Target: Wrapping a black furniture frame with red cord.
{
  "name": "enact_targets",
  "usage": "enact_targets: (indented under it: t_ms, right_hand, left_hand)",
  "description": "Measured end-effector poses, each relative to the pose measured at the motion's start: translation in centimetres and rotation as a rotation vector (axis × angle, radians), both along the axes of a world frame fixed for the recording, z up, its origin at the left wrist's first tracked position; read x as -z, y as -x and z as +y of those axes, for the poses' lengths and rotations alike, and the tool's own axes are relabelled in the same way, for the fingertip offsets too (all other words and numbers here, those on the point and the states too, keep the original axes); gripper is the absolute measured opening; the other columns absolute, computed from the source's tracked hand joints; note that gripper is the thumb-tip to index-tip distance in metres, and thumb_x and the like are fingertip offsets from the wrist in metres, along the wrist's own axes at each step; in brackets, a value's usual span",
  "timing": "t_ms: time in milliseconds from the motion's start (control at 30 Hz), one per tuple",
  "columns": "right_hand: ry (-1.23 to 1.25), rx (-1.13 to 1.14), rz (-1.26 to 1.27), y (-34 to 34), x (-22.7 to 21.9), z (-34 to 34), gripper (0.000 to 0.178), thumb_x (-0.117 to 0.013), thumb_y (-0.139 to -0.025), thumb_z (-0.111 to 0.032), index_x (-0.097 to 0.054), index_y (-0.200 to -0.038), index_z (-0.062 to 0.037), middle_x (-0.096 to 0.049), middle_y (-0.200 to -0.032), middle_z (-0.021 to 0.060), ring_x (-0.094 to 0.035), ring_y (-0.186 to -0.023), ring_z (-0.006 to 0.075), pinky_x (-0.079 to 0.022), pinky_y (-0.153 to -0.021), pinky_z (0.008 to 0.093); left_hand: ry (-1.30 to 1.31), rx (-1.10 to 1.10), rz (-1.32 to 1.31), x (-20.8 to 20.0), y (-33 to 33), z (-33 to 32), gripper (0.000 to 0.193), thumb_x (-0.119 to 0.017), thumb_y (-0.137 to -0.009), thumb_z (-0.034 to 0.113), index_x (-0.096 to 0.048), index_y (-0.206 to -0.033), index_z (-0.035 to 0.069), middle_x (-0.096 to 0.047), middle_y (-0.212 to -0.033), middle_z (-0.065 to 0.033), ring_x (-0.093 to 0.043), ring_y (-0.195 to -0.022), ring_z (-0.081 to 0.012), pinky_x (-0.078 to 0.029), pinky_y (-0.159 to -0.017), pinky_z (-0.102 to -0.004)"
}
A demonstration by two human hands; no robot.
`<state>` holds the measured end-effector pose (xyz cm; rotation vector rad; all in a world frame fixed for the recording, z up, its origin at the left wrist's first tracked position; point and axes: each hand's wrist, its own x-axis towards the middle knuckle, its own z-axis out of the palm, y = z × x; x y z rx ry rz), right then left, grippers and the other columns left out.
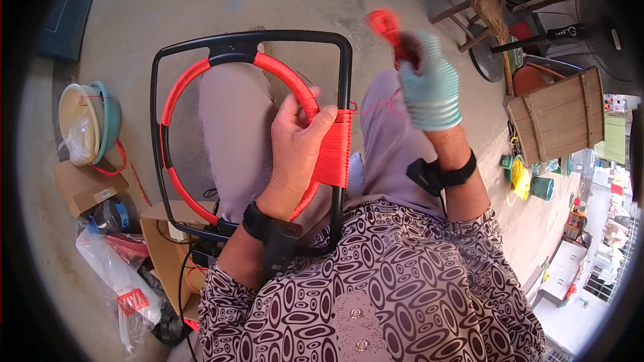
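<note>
A black rounded-square frame point(251, 35) stands over my knees, with a ring point(182, 87) inside it wrapped in red cord. Between the ring's right side and the frame's bar, a flat panel of red cord point(335, 154) is wound in close rows. My left hand point(298, 137), bare, is closed around the ring beside this panel, its thumb on the panel's upper edge. Up to the right, my right hand point(429, 84) wears a light-green ribbed glove and grips a red cord bundle point(384, 23), blurred by motion. A thin red strand point(379, 106) runs from the panel toward the glove.
At the left are a cream basin point(70, 110), a teal basin point(104, 110), a cardboard box point(84, 184) and plastic bags point(114, 275). A wooden stool point(486, 7), a fan point(607, 30) and a wooden board point(557, 115) stand to the right.
</note>
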<state>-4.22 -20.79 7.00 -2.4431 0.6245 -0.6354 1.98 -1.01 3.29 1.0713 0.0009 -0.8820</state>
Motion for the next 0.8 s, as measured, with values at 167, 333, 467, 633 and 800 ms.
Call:
enact_targets:
  t_ms: [167,333,467,633,800]
  right_hand:
    - [0.553,-0.721,0.107,-2.7,-0.9,4.0,0.039,-0.062,-0.066,0.001,-0.06,-0.103,-0.0104,-0.063,-0.105,0.0093,-0.058,-0.106,0.0306,-0.039,-0.101,0.0443]
    - [0.38,-0.619,-0.06,-1.6,-2.0,4.0,0.038,-0.063,-0.07,0.003,-0.061,-0.105,-0.0091,-0.059,-0.113,0.0146,-0.059,-0.106,0.0293,-0.042,-0.1,0.0419]
    - [-0.691,-0.128,-0.31,1.1,-0.7,2.7,0.022,-0.065,-0.088,-0.02,-0.064,-0.103,-0.004,-0.067,-0.097,0.0084,-0.063,-0.089,0.0157,-0.05,-0.079,0.0303]
    - [-0.887,-0.205,0.294,1.9,0.6,2.6,0.027,-0.07,-0.083,-0.023,-0.066,-0.096,0.0005,-0.067,-0.09,0.0094,-0.061,-0.085,0.014,-0.048,-0.076,0.0287]
    - [-1.342,-0.277,-0.333,2.5,-0.4,0.7,0.027,-0.067,-0.084,-0.024,-0.064,-0.1,-0.0033,-0.067,-0.096,0.0159,-0.062,-0.096,0.0248,-0.046,-0.09,0.0381]
  left_hand:
    - [0.079,-0.2,-0.077,-0.1,0.4,-0.4,0.035,-0.065,-0.086,0.002,-0.05,-0.118,-0.001,-0.062,-0.092,-0.0054,-0.06,-0.08,-0.009,-0.051,-0.071,-0.0244]
    - [0.142,-0.004,0.113,0.0,-0.1,0.2,0.029,-0.065,-0.087,0.006,-0.059,-0.115,0.002,-0.064,-0.096,-0.0028,-0.061,-0.081,-0.0082,-0.051,-0.073,-0.0238]
    - [0.15,0.118,0.236,-0.6,-0.3,0.6,0.027,-0.064,-0.089,0.01,-0.06,-0.114,0.003,-0.065,-0.093,-0.0005,-0.06,-0.077,-0.0057,-0.049,-0.069,-0.0208]
    - [0.161,0.12,0.159,-0.7,-0.2,0.0,0.028,-0.063,-0.089,0.015,-0.057,-0.114,0.003,-0.064,-0.088,-0.0046,-0.062,-0.071,-0.0116,-0.052,-0.062,-0.0256]
    - [0.104,0.124,0.152,0.3,0.0,0.2,0.02,-0.064,-0.088,0.013,-0.057,-0.104,0.004,-0.064,-0.086,-0.0052,-0.062,-0.071,-0.011,-0.052,-0.062,-0.025]
